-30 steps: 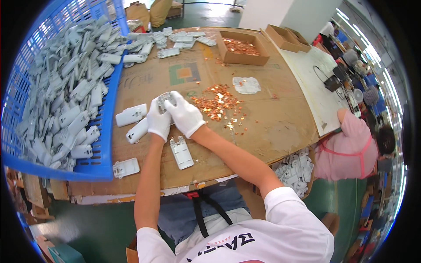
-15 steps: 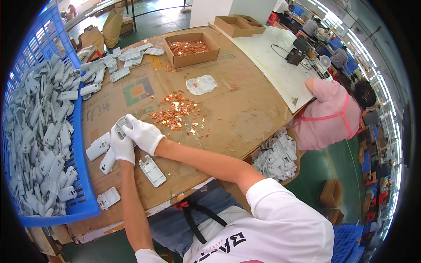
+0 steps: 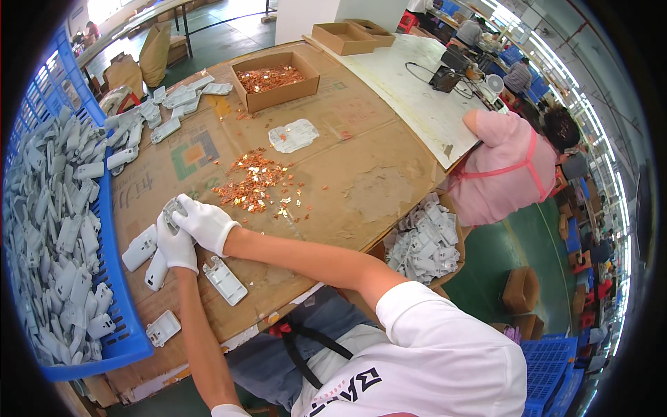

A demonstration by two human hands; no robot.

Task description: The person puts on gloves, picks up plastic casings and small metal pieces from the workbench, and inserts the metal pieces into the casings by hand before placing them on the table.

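Observation:
In my gloved left hand [image 3: 175,244] is a light grey plastic housing [image 3: 171,208], held at its upper end above the cardboard-covered table. My gloved right hand [image 3: 207,226] lies against the left, its fingertips closed on the inner side of the same housing; any small part between them is hidden. Two pale housings [image 3: 140,247] rest just left of my hands, one partly under the left. Nearer me, an open-backed housing [image 3: 225,281] and a smaller one [image 3: 164,329] lie inner side up. A loose pile of small copper-coloured metal pieces [image 3: 251,182] spreads beyond my right hand.
A blue crate [image 3: 128,306] heaped with housings stands at the left. A cardboard box [image 3: 281,97] of copper pieces sits at the back, near more housings [image 3: 187,97]. A carton of white parts [image 3: 427,243] is at right, beside a person in pink [image 3: 497,167].
The whole view has shifted slightly, so the table appears further left. Both hands stay together on the housing, with only small finger movement.

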